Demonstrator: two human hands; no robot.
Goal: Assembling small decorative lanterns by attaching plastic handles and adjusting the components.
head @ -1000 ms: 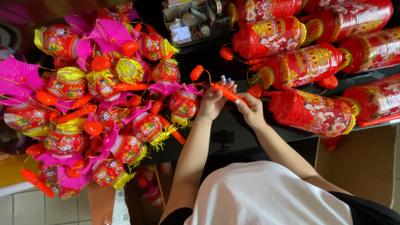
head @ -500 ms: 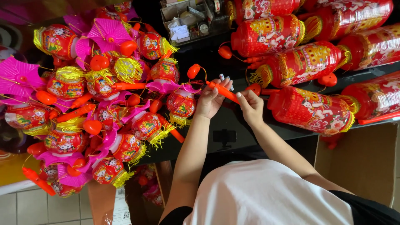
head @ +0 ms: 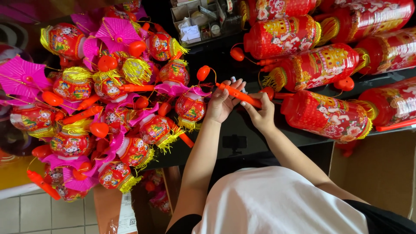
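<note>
Both hands (head: 242, 106) around orange stick (head: 239, 95)

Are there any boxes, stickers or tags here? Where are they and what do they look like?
White label: a narrow strip with black print on an orange-brown package at the bottom left.
Cardboard box: plain brown, bottom right, below the big red lanterns.
Clear organiser: top middle, holding small white tags.
</note>
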